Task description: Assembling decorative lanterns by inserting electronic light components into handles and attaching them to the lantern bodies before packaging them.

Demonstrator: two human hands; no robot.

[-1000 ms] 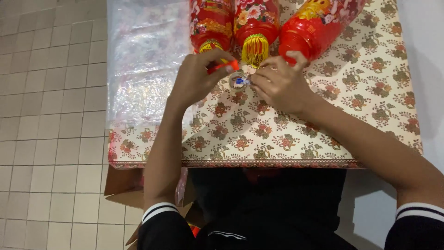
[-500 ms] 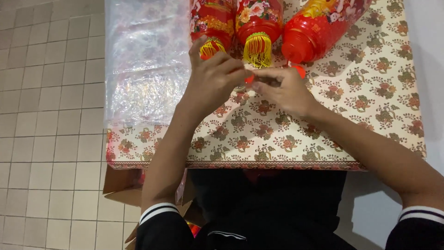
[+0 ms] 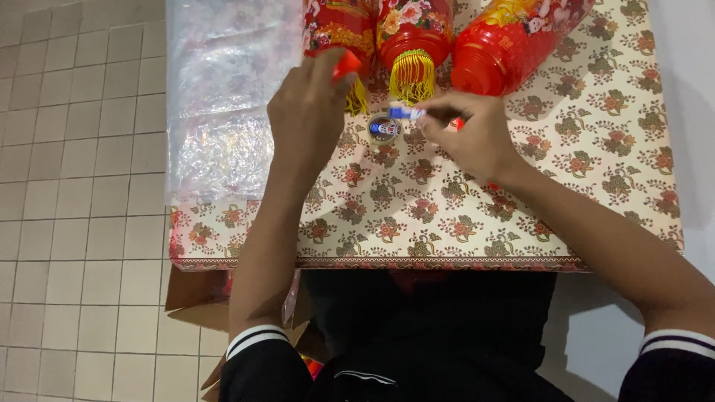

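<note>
My left hand [image 3: 309, 115] pinches a small red cap [image 3: 347, 65] at its fingertips, close to the yellow tassel of the left red lantern [image 3: 337, 26]. My right hand [image 3: 473, 138] grips a small blue and white tube [image 3: 406, 113], its tip pointing left just below the tassel of the middle lantern [image 3: 414, 33]. A small round blue and white disc [image 3: 384, 129] lies on the floral tablecloth [image 3: 447, 216] between both hands. A third red lantern [image 3: 514, 41] lies at the upper right.
A crinkled clear plastic sheet [image 3: 220, 97] covers the table's left part. Beige floor tiles [image 3: 74, 186] stretch to the left. Cardboard pieces [image 3: 195, 301] sit under the table's near edge by my knees. A pale wall [image 3: 685, 97] borders the right.
My hands have come apart: the left one lifted the red cap up and left toward the lantern, while the right one keeps the tube. The round disc now lies uncovered between them.
</note>
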